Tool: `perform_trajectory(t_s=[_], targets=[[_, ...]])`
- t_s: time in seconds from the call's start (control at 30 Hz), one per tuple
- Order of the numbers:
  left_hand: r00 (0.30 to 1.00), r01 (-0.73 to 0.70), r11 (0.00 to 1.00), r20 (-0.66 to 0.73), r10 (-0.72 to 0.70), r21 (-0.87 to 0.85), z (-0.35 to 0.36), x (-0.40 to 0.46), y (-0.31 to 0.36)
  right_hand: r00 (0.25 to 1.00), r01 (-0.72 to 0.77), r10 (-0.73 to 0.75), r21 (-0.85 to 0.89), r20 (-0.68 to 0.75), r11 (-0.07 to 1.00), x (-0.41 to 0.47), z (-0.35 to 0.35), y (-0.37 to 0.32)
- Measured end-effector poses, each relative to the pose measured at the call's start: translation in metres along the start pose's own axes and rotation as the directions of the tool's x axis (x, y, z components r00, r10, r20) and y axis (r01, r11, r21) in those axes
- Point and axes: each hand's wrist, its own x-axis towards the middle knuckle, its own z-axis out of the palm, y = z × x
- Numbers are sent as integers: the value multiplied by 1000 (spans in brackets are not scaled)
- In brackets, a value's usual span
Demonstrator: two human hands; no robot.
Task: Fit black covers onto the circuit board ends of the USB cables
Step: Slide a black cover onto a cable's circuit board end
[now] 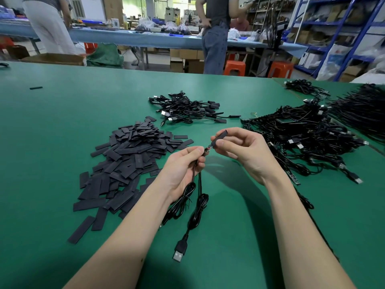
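My left hand (183, 170) grips a black USB cable (198, 207) just below its circuit board end (208, 148); two bundled cable loops hang from that fist and a USB plug (179, 250) lies on the mat. My right hand (243, 151) pinches a black cover (219, 137) between thumb and fingers. The cover sits over most of the board, with a short stretch of board and wires showing between the two hands. A heap of flat black covers (129, 159) lies to the left.
A green mat (62, 113) covers the table. A pile of covered cables (187, 109) lies ahead, a larger tangle of cables (308, 138) to the right, more bundles (362, 109) at far right. Two people stand beyond the table by a blue bench.
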Motion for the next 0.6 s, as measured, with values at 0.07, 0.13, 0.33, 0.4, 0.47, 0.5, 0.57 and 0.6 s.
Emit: perform_trajectory(t_s=[0.07, 0.13, 0.33, 0.4, 0.47, 0.5, 0.57, 0.6], targets=[[1000, -3, 1000, 3, 3, 17, 0, 0, -1, 999, -35, 35, 11, 5, 999, -1, 0, 1], [1000, -10, 999, 3, 9, 31, -1, 0, -2, 996, -83, 83, 11, 9, 996, -1, 1, 2], [998, -56, 994, -12, 57, 92, -1, 1, -5, 992, -126, 126, 19, -4, 992, 1, -1, 3], [991, -131, 967, -4, 135, 218, -2, 1, -6, 992, -123, 124, 13, -26, 992, 0, -1, 2], [968, -243, 880, 43, 248, 409, -4, 2, -7, 989, -126, 128, 38, -74, 991, 0, -2, 3], [954, -290, 833, 77, 289, 471, -5, 2, -7, 986, -132, 138, 65, -92, 989, 0, -3, 4], [933, -349, 778, 119, 339, 522, -7, 1, -8, 981, -151, 164, 116, -108, 982, 0, -4, 5], [923, -371, 758, 126, 363, 537, -8, 0, -10, 978, -163, 178, 129, -109, 978, 0, -5, 5]])
